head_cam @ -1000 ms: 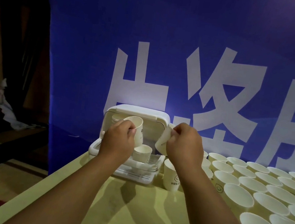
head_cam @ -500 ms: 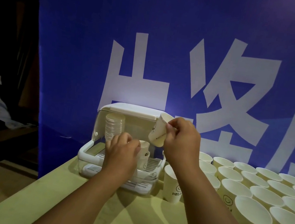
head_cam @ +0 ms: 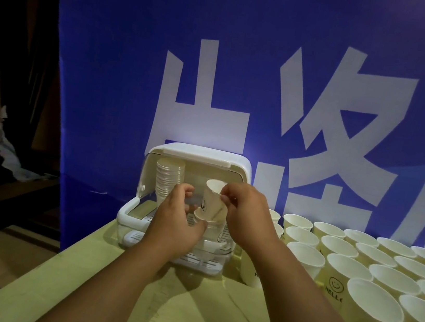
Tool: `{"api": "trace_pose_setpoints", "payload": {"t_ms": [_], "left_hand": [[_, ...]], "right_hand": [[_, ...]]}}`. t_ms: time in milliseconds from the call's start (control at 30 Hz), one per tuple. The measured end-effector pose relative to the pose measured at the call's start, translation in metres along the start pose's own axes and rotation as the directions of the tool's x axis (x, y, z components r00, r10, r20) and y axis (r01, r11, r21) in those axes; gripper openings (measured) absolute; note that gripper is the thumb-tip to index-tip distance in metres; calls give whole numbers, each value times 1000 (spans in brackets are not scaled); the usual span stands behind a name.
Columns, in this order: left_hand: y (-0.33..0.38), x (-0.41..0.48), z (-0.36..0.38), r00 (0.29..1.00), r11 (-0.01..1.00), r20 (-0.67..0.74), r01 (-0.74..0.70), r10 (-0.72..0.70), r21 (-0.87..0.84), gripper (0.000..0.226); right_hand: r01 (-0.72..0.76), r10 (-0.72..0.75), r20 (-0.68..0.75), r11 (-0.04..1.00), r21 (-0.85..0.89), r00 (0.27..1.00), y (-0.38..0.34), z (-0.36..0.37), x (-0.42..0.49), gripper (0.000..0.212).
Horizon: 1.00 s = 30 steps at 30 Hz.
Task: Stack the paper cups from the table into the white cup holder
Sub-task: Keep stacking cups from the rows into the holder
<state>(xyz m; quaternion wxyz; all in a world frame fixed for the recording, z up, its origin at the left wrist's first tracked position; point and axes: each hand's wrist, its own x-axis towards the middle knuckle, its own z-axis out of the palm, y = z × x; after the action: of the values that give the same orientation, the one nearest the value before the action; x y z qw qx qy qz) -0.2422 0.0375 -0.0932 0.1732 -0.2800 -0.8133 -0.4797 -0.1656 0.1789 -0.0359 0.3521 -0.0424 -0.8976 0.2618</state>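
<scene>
Several nested paper cups (head_cam: pixel 168 182) stand stacked against the left wall of the white plastic cup holder (head_cam: pixel 242 170), which sits at the far left corner of the pale counter (head_cam: pixel 105 296). My left hand (head_cam: pixel 175 221) curls round an upright cup (head_cam: pixel 199 215) seated inside the holder, thumb at its rim. My right hand (head_cam: pixel 248 215) pinches the rim of a tilted white paper cup (head_cam: pixel 214 199), its base dipping into that seated one. Thin paper like this is light and crushes easily, so I judge the rolled rim the stiffest place to hold. Loose white paper cups (head_cam: pixel 357 252) crowd the counter's right side, awaiting stacking.
</scene>
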Motion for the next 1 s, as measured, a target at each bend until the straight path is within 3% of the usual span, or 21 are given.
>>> {"api": "trace_pose_setpoints", "payload": {"t_ms": [167,367,467,600,800,1000], "left_hand": [[-3,-1,0,999,999,42,-27,26,33,71],[0,-1,2,998,995,41,-45,41,93,46],[-1,0,3,999,988,-3,-47,48,149,31],[1,2,6,999,989,-40,1,5,148,27],[11,-1,0,999,991,-23,39,-36,127,25],[44,-20,-12,998,961,-37,-39,51,274,12]], "right_hand": [[21,-13,100,997,-80,995,7,9,0,14],[-110,113,1,968,-226,994,18,18,0,21],[-157,177,27,925,-347,984,21,21,0,26],[-182,221,57,903,-389,974,26,25,1,30],[-174,198,32,917,-358,980,20,20,-7,27],[-147,134,-66,951,-272,989,5,-10,-38,18]]}}
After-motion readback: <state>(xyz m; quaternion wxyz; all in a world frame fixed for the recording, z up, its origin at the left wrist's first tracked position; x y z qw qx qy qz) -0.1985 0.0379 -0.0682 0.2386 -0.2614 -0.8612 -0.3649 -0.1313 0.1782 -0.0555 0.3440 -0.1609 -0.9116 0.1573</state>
